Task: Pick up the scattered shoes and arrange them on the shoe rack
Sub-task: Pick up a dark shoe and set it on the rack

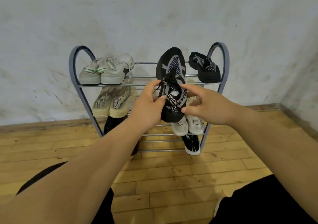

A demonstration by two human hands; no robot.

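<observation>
Left hand (151, 101): left of the heel; thumb and fingers clamped on the collar by the laces; forearm stretched forward
Black shoe (172, 63): between both hands, over the right half of the shoe rack's (74, 72) top shelf; long axis runs away from the person, toe to the wall; resting on bars or not, cannot tell
Right hand (206, 106): right of the heel, equally near; fingers spread, forefinger and thumb pinching the heel
Second black shoe (204, 67): on the top shelf, just right of the toe

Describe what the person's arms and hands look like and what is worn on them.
The left forearm and right forearm are bare to the frame's edge, no sleeves showing. The left hand and right hand wear no gloves; no watch, ring or bracelet is visible.
</observation>
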